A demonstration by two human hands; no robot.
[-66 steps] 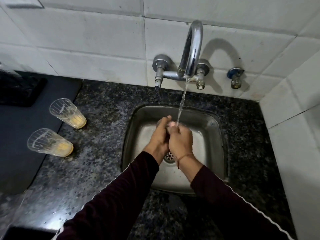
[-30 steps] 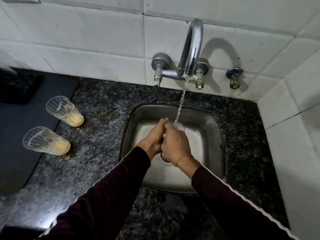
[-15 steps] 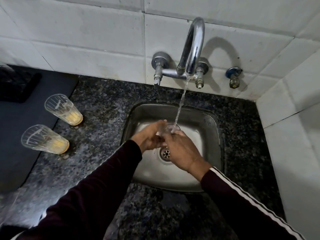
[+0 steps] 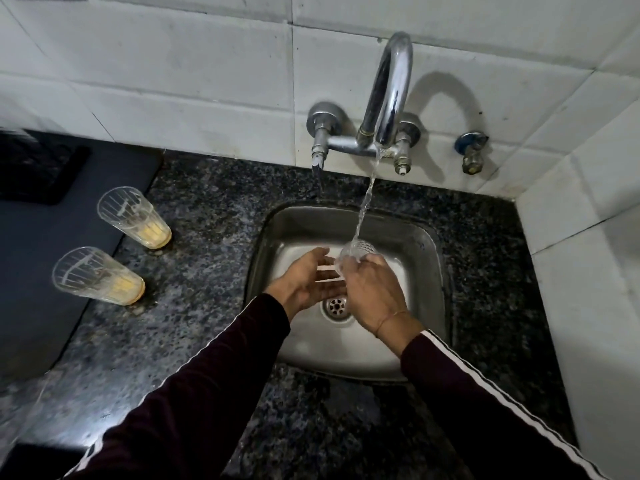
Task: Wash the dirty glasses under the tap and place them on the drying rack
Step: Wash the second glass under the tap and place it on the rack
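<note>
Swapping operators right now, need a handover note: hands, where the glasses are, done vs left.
Right hand: grips a clear glass over the sink, rim up under the running tap.
Left hand: open, palm up beside that glass, holding nothing.
Two dirty glasses, far one and near one, stand on the granite counter left of the sink, yellow residue in their bases.
Done: nothing racked that I can see; first glass mid-rinse.
Left: finish this rinse, wash the other two, rack all three. No drying rack clearly in view; tap is running.
</note>
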